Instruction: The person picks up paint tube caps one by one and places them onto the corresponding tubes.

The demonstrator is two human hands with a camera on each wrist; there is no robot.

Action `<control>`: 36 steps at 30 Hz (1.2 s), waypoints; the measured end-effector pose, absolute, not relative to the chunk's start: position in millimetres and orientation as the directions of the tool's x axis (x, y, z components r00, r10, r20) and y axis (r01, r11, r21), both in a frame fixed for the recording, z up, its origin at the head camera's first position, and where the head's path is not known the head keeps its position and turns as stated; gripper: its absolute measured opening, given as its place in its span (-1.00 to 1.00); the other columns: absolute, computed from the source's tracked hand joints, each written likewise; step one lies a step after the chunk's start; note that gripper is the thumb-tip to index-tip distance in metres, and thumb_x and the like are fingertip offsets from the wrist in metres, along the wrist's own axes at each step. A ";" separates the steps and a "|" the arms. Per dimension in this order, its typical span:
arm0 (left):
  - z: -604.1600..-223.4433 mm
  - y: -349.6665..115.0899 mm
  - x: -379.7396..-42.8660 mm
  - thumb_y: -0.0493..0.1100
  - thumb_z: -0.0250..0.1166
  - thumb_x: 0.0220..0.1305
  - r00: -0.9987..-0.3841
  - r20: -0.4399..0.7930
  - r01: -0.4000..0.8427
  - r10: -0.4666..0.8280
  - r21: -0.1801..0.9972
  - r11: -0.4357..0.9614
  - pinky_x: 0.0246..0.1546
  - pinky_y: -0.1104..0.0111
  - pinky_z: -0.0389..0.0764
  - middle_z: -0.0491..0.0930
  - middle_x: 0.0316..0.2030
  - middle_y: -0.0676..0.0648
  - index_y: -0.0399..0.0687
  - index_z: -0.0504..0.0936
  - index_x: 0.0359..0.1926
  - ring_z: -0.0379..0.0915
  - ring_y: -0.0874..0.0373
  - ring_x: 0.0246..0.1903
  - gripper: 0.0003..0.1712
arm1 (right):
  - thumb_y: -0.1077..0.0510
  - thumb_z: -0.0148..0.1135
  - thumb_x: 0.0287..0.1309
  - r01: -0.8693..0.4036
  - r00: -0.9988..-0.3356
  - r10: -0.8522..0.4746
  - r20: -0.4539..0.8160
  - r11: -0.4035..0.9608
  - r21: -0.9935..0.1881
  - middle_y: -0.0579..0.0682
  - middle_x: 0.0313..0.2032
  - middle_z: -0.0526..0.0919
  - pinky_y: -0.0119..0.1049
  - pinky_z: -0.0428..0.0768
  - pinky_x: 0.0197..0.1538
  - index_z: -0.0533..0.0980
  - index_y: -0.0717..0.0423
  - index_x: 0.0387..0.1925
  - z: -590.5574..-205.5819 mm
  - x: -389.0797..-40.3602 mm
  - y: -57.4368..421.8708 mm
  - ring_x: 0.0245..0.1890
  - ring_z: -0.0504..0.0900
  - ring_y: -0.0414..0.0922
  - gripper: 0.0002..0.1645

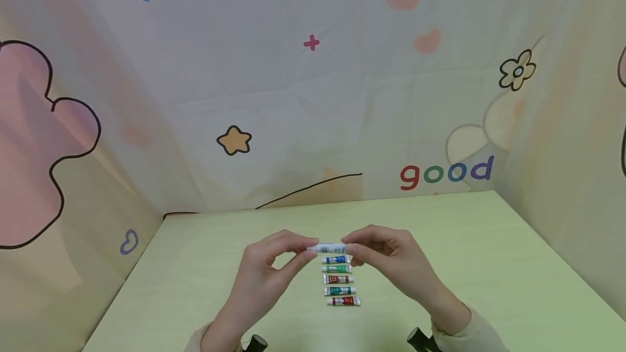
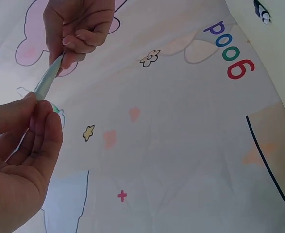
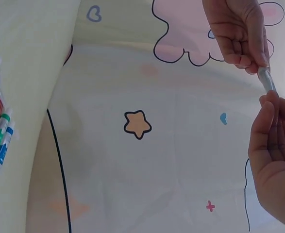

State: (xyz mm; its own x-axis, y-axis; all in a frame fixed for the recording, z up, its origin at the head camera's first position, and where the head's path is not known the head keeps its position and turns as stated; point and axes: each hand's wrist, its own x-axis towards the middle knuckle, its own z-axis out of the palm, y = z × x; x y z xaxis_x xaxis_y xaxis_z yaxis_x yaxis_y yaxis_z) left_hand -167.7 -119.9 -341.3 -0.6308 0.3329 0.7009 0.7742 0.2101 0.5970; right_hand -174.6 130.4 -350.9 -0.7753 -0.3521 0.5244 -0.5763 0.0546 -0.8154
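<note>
Between my two hands a small white paint tube (image 1: 331, 248) is held level above the table. My left hand (image 1: 271, 270) pinches its left end between thumb and fingertips. At the other end, my right hand (image 1: 391, 257) pinches it the same way, with the fingers curled. In the left wrist view the tube (image 2: 48, 80) spans the gap from one hand to the other. Beneath it lie several paint tubes in a column: a blue tube (image 1: 335, 259) at the far end, a green tube (image 1: 337, 269), a brownish-red tube (image 1: 338, 280), a dark green tube (image 1: 339, 291) and a red tube (image 1: 344, 301) nearest me.
The pale green table (image 1: 195, 281) meets a printed cloth backdrop (image 1: 293, 96) at its back and side edges. Two dark cylindrical ends, a left one (image 1: 256, 343) and a right one (image 1: 417, 337), show by my wrists at the bottom.
</note>
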 end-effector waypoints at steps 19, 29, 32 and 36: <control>-390.3 -114.6 -239.7 -0.17 0.41 0.30 -0.881 0.362 0.463 0.305 0.794 0.395 -0.26 0.36 0.65 0.74 -0.25 0.01 -0.07 0.80 -0.10 0.66 0.19 -0.30 -0.82 | 0.12 0.31 0.34 -0.249 -0.937 -0.302 0.177 0.222 -0.943 0.12 -0.18 0.74 -0.20 0.68 -0.04 0.65 0.25 -0.03 -396.6 -249.0 128.0 -0.26 0.73 -0.06 -0.70; -420.1 -101.4 -294.3 -0.20 0.37 0.35 -0.890 0.225 0.425 0.396 0.724 0.544 -0.25 0.28 0.63 0.73 -0.30 0.01 -0.13 0.75 -0.19 0.63 0.19 -0.31 -0.90 | 0.25 0.21 0.40 -0.137 -0.953 -0.302 0.037 0.316 -0.939 0.19 -0.17 0.70 -0.14 0.68 -0.04 0.60 0.37 0.00 -428.0 -295.6 133.9 -0.21 0.71 0.09 -0.74; -429.8 -97.3 -308.3 -0.23 0.37 0.34 -0.879 0.206 0.439 0.429 0.701 0.562 -0.25 0.30 0.63 0.71 -0.31 0.00 -0.16 0.74 -0.20 0.61 0.19 -0.33 -0.91 | 0.28 0.20 0.40 -0.108 -0.955 -0.298 -0.004 0.360 -0.927 0.26 -0.14 0.68 -0.18 0.69 -0.08 0.61 0.39 -0.02 -434.0 -305.3 136.6 -0.26 0.71 0.02 -0.75; -438.0 -91.0 -322.5 -0.24 0.37 0.34 -0.872 0.181 0.445 0.455 0.679 0.583 -0.23 0.30 0.62 0.69 -0.33 0.01 -0.15 0.73 -0.22 0.57 0.19 -0.34 -0.93 | 0.30 0.21 0.38 -0.095 -0.956 -0.291 -0.037 0.425 -0.900 0.24 -0.18 0.69 -0.20 0.70 -0.13 0.63 0.37 -0.06 -437.6 -316.1 140.3 -0.34 0.68 -0.10 -0.78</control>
State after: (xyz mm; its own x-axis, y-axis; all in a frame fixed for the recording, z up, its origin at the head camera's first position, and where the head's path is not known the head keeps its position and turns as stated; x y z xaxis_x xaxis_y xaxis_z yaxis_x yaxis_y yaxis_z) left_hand -322.5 -91.0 -438.0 -0.8719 0.4551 0.1808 0.4453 0.5832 0.6794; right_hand -316.1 140.3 -437.6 -0.9561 -0.2906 -0.0368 -0.0945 0.4248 -0.9004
